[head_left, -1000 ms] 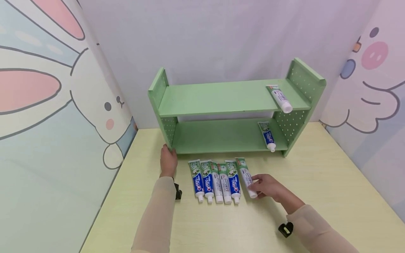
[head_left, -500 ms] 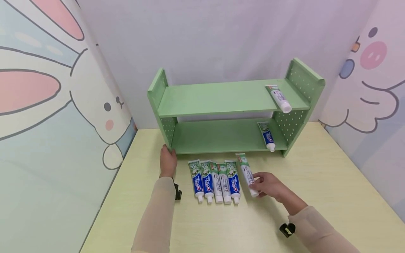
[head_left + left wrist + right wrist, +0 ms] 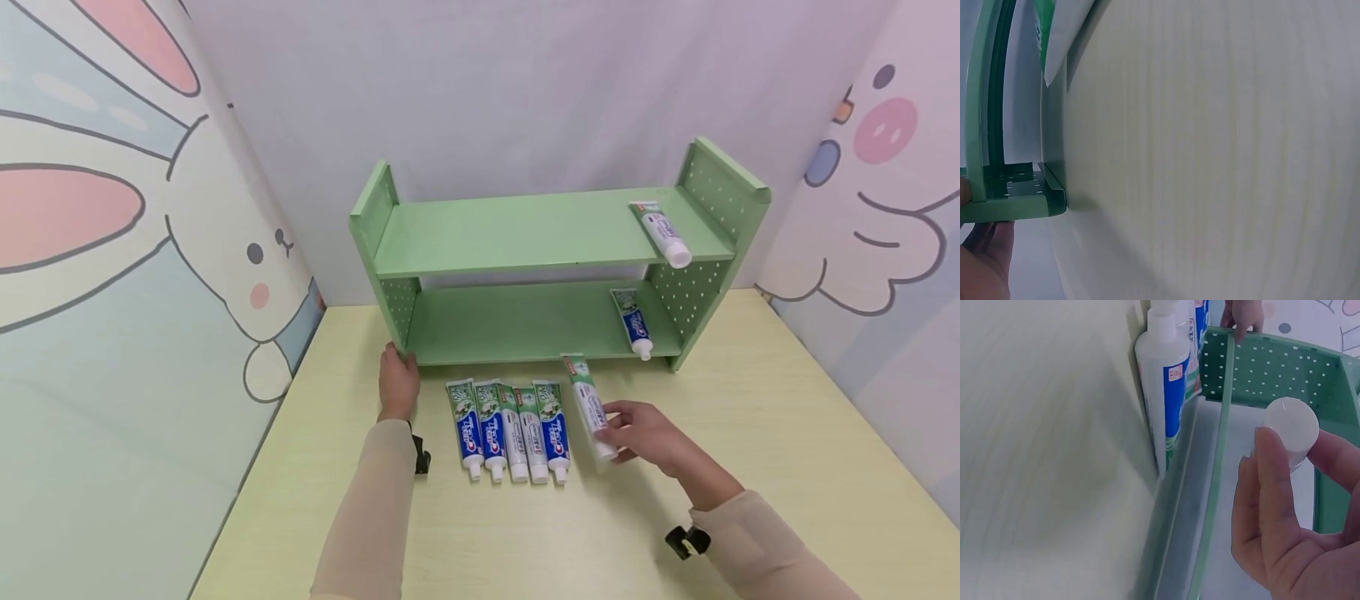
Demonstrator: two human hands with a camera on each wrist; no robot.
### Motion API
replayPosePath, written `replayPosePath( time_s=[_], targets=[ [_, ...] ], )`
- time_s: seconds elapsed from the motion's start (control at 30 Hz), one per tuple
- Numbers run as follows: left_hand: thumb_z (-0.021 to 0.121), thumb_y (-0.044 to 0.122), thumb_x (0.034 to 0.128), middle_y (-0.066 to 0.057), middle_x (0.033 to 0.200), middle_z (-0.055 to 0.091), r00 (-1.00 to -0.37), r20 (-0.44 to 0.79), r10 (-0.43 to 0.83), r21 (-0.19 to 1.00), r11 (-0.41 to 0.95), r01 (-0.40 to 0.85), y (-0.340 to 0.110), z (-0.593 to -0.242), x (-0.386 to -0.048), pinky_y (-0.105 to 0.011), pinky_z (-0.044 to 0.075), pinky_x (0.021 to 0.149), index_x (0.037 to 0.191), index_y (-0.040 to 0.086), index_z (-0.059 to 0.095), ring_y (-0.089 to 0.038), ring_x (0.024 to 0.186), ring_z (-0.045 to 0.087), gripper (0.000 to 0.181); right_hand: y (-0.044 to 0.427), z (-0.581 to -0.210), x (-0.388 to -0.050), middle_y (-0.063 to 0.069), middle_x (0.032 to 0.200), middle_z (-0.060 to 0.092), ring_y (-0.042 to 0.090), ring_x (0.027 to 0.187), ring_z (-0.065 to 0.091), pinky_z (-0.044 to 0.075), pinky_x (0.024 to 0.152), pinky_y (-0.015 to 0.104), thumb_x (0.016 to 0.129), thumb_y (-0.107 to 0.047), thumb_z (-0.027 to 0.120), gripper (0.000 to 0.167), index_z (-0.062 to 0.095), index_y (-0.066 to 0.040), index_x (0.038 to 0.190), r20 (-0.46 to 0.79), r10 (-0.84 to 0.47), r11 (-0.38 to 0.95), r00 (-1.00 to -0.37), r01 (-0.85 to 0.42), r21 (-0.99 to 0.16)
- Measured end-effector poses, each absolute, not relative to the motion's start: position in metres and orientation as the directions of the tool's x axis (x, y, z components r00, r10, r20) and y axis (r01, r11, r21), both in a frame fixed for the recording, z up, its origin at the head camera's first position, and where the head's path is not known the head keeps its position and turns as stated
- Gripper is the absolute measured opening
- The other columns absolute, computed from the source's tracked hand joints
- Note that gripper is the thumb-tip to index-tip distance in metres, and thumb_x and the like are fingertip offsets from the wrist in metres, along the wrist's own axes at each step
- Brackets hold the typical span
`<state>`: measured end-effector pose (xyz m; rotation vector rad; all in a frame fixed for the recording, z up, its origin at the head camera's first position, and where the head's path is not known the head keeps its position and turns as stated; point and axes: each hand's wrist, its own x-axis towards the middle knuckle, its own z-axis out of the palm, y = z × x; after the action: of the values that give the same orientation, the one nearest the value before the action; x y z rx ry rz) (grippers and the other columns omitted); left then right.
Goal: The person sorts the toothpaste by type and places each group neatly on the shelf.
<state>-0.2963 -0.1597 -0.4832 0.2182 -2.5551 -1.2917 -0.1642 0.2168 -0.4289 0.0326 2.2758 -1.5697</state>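
Observation:
My right hand (image 3: 645, 435) pinches a white and green toothpaste tube (image 3: 588, 404) near its cap, its flat end tilted up toward the shelf's front edge. In the right wrist view, the white cap (image 3: 1291, 425) faces the camera between thumb and fingers. My left hand (image 3: 398, 383) grips the lower front corner of the green two-tier shelf (image 3: 525, 233); in the left wrist view, fingers and thumb sit on both sides of its side panel (image 3: 1016, 209). Left of the held tube lies a row of several toothpaste tubes, including a blue and green tube (image 3: 553, 429) and a white one (image 3: 531, 433).
A white toothpaste tube (image 3: 662, 235) lies on the upper tier's right end, cap over the front edge. Below it, a blue tube (image 3: 633, 323) lies on the lower tier. The shelf stands on a pale wooden table (image 3: 495, 542), before a curtain (image 3: 525, 100) and cartoon-printed side walls.
The held tube has risen from the table and moved slightly right and toward the shelf with my right hand. My left hand stays at the shelf corner.

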Motion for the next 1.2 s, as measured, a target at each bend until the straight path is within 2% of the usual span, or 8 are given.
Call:
replayPosePath(
  time_s=[0.57,1.2],
  targets=[
    [0.046,0.013,0.1035,-0.027,0.124,0.047,-0.949,0.189,-0.250,0.805,0.593,0.004,-0.161,-0.486,-0.298,-0.051,0.041,0.099,0.139,-0.008,0.034,-0.041,0.118,0.049,0.042,0.219,-0.405,-0.160,0.019,0.103,0.057,0.026,0.083,0.062,0.058,0.070,0.047,0.090,-0.005,0.069,0.058,0.039,0.015,0.136,-0.265,-0.206,0.365,-0.942,0.177,-0.914],
    [0.046,0.013,0.1032,-0.027,0.123,0.047,-0.949,0.194,-0.248,0.797,0.604,0.005,-0.162,-0.487,-0.298,-0.052,0.041,0.098,0.139,-0.009,0.034,-0.042,0.117,0.049,0.043,0.217,-0.373,-0.153,0.022,0.112,0.055,0.029,0.092,0.060,0.058,0.069,0.040,0.091,-0.005,0.068,0.061,0.037,0.013,0.140,-0.175,-0.219,0.355,-0.960,0.089,-0.931]
  ],
)
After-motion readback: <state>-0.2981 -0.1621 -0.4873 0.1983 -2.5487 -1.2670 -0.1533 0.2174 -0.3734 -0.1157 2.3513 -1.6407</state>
